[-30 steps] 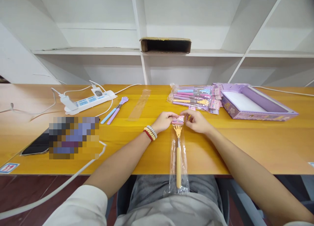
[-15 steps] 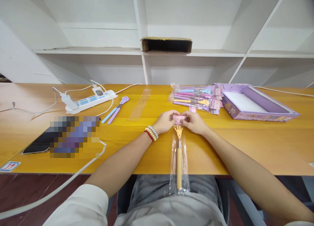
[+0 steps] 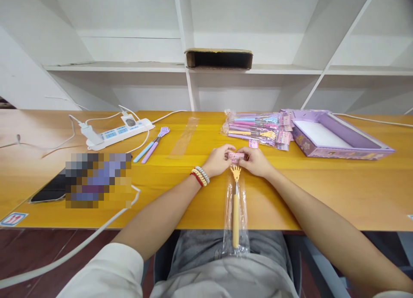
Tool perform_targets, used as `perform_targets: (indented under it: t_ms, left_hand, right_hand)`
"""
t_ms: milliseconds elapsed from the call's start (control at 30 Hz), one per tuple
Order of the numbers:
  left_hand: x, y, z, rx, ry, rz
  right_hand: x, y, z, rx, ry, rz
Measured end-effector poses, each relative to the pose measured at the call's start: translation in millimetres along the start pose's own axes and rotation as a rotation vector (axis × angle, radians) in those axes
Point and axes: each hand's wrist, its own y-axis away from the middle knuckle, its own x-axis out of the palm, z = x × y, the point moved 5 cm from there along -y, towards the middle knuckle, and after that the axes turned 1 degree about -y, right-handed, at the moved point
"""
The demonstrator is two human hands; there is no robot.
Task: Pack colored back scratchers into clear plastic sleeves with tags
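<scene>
A small pink card (image 3: pixel 236 156) is pinched between my left hand (image 3: pixel 220 161) and my right hand (image 3: pixel 254 161), at the top of a clear plastic bag (image 3: pixel 227 212). Inside the bag lies a back scratcher with a yellow hand-shaped head and a pale yellow handle (image 3: pixel 236 220); its lower end reaches past the table's front edge over my lap. Beyond my right hand is a pile of bagged scratchers (image 3: pixel 254 128) in blue, pink, purple and yellow, with pink cards.
An open purple box (image 3: pixel 348 153) stands at the right. Left of centre lie two loose scratchers (image 3: pixel 151 148) and a flat clear bag (image 3: pixel 184 138). Farther left are a white power strip (image 3: pixel 119 135), cables and a dark phone (image 3: pixel 51 188). A cardboard box (image 3: pixel 219 51) sits on the shelf.
The pink card between my fingers has moved very slightly to the right. The bagged scratcher below it has shifted a little. Both hands keep their pinch.
</scene>
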Motion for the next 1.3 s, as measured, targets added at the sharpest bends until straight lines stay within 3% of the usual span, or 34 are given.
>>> perform_targets:
  t_ms: [633, 767, 900, 1000, 1100, 1300]
  left_hand:
    - [-2.5, 2, -8, 0.003, -0.105, 0.009]
    - [-2.1, 2, -9, 0.052, -0.147, -0.006]
    - [-6.6, 6, -17, 0.165, -0.233, -0.032]
    - [-7.6, 10, -27, 0.256, -0.282, 0.072]
    - [-4.9, 14, -33, 0.291, -0.256, 0.264]
    - [-2.2, 23, -31, 0.174, -0.177, 0.652]
  right_hand:
    - [-3, 1, 4, -0.041, 0.031, 0.01]
    - [-7, 0, 2, -0.03, 0.079, -0.01]
    - [-18, -3, -8, 0.001, 0.189, -0.112]
    - [-29, -6, -24, 0.049, 0.237, -0.204]
    - [-42, -7, -42, 0.129, 0.271, -0.286]
    - [-75, -2, -70, 0.323, 0.38, -0.487]
